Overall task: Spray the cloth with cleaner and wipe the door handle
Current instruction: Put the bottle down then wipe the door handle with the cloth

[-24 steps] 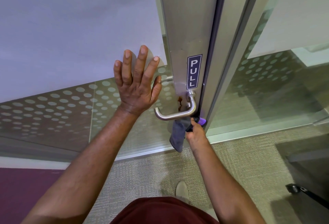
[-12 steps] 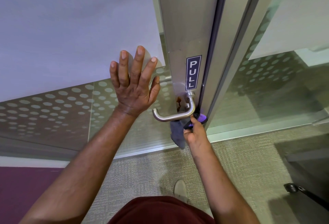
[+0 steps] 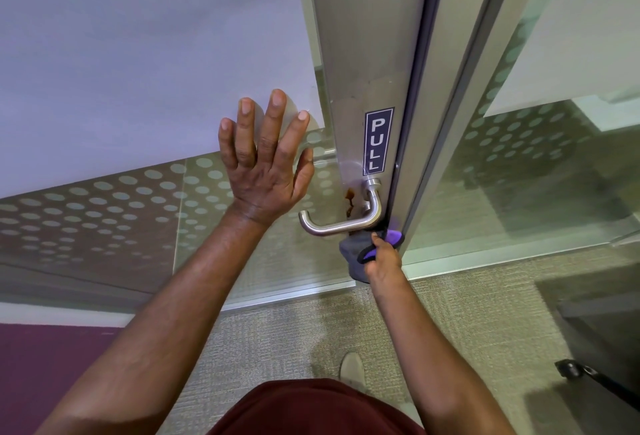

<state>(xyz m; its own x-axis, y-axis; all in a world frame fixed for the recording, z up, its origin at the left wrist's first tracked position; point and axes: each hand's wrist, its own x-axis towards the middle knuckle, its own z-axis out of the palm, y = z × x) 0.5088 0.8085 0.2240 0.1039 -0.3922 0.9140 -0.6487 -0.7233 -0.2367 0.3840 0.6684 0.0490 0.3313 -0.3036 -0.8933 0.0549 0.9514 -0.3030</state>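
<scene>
Left hand stays spread flat on the glass; right hand, grip clamped on the cloth, has crept up under the door handle.

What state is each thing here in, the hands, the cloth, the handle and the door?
Left hand: open, fingers spread, flat on the glass.
Right hand: shut on the cloth, just below the handle.
Cloth: grey and purple, bunched, hanging under the handle's bend.
Handle: level, not pressed down, bare of the cloth along its bar.
Door: brown stain beside the handle's base; open or closed, cannot tell.
</scene>
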